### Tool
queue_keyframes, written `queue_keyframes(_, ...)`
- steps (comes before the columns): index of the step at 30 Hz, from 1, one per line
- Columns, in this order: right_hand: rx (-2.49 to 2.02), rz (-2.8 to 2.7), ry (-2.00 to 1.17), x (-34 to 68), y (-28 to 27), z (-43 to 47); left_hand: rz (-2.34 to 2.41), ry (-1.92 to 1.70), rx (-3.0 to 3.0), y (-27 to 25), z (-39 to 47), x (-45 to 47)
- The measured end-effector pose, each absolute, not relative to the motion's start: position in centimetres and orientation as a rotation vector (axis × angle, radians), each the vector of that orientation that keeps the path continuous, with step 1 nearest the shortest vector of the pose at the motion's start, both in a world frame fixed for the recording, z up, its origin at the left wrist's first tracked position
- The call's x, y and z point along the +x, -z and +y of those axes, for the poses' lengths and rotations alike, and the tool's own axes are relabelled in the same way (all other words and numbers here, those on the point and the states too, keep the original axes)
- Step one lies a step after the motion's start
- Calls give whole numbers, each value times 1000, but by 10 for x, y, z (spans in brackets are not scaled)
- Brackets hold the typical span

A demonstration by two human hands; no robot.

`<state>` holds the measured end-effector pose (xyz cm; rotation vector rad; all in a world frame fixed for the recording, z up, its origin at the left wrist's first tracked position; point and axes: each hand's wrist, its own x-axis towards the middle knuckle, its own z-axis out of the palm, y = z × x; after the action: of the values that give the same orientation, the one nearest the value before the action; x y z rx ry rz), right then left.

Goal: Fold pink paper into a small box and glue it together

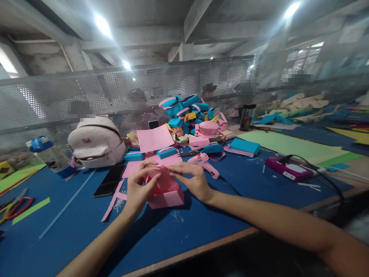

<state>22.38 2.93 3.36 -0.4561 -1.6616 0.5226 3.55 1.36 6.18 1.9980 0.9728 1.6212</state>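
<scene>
A pink paper box (pixel 166 199) sits on the blue table in front of me, its top partly raised. My left hand (pixel 140 184) curls around its left side, with fingers and thumb closed on the upper paper. From the right, my right hand (pixel 192 177) pinches the upper back edge of the same box. The fingertips of both hands nearly meet there and partly hide the fold. Just behind my right hand lies a pink glue gun (pixel 205 164) with a dark cord. Pink paper strips (pixel 113 204) lie left of the box.
A black phone (pixel 110 181), a white backpack (pixel 96 144) and a bottle (pixel 52 156) stand or lie to the left, with scissors (pixel 20 206) nearer. Behind is a pile of blue and pink paper pieces (pixel 190 115). A purple power strip (pixel 288 168) lies right.
</scene>
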Motion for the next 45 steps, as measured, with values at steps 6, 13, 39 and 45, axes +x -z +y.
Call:
queue_keyframes(6, -424, -1720, -496, 223, -33, 28, 934, -1585, 2038, -58, 16, 34)
queue_keyframes(13, -456, -1714, -506, 220, -32, 27, 990, -1569, 2036, -63, 6, 37)
queue_keyframes(39, -626, -1534, -908, 228, -47, 44, 764, -1132, 2494, -104, 31, 15)
queue_keyframes(45, -596, -1527, -928, 228, -45, 46, 674, -1203, 2631, -118, 40, 28)
